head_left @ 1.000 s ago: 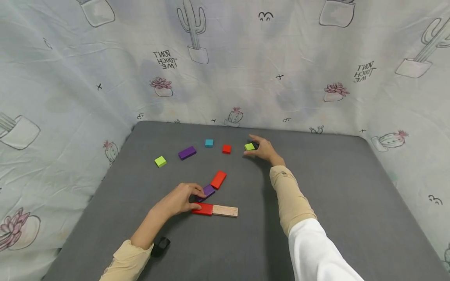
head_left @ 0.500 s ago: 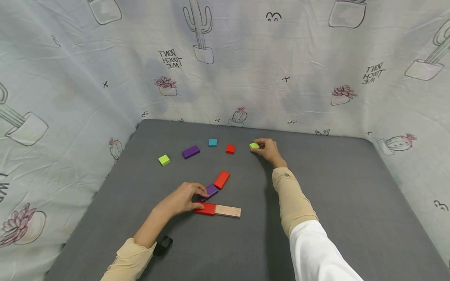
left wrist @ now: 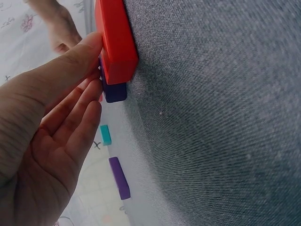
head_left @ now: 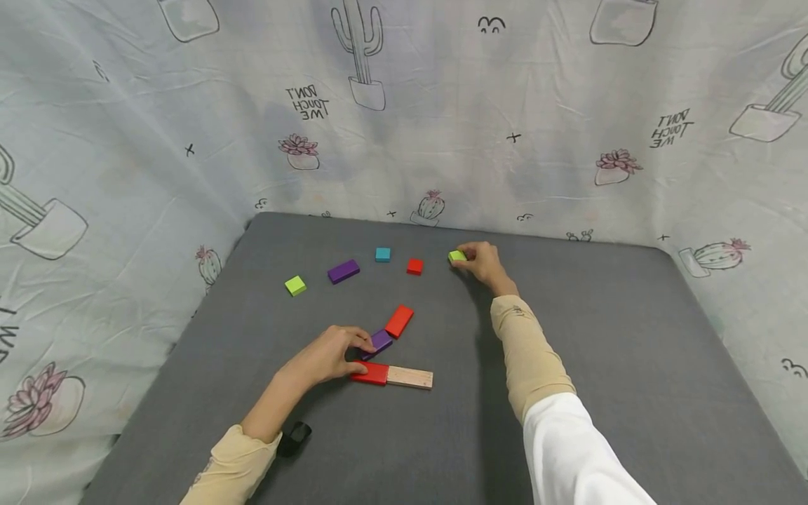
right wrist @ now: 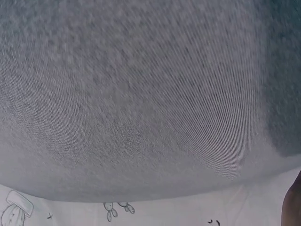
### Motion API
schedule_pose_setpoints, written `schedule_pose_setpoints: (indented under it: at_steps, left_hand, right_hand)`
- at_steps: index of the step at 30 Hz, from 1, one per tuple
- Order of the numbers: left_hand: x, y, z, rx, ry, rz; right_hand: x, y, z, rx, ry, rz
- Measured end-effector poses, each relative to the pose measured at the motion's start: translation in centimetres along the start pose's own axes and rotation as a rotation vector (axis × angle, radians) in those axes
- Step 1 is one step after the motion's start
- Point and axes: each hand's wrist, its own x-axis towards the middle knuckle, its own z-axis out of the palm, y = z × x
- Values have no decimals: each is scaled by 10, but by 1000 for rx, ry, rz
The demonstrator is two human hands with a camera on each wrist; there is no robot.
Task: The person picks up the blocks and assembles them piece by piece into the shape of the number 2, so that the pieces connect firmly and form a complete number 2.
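At the back of the table my right hand (head_left: 482, 262) pinches a lime-green block (head_left: 457, 257) between thumb and fingers. My left hand (head_left: 334, 353), nearer the front, spans two blocks. Its thumb touches the top of a red block (head_left: 374, 374), and its fingertips reach a purple block (head_left: 381, 341) just behind. The left wrist view shows the thumb against the red block (left wrist: 117, 44) and the fingers nearly straight beside the dark purple block (left wrist: 115, 92). A bare wooden block (head_left: 410, 377) lies end to end with the red one. Another red block (head_left: 400, 320) meets the purple block's far corner.
Farther back on the grey table (head_left: 600, 393) lie a second lime-green block (head_left: 295, 285), a purple block (head_left: 344, 271), a blue block (head_left: 383, 254) and a small red block (head_left: 414, 266). A cactus-print cloth (head_left: 442, 105) stands around the table.
My right hand has closed its thumb and fingers on the lime-green block. The left hand stays at the red and purple blocks. The head view has shifted slightly.
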Motion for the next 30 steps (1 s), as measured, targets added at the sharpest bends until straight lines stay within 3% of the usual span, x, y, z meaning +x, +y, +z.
schedule_pose_setpoints:
  at_steps: [8,17,30]
  left_hand:
    - [-1,-1,2,-2,-5,-23]
    - [0,-4,2,1,-6,-25]
    - [-1,-7,4,-10,-10,-13]
  right_hand:
    - [5,-9,-4,32,5,-86]
    - [7,-22,-8,26,-47,-166]
    - [5,-54,0,32,-164,-440]
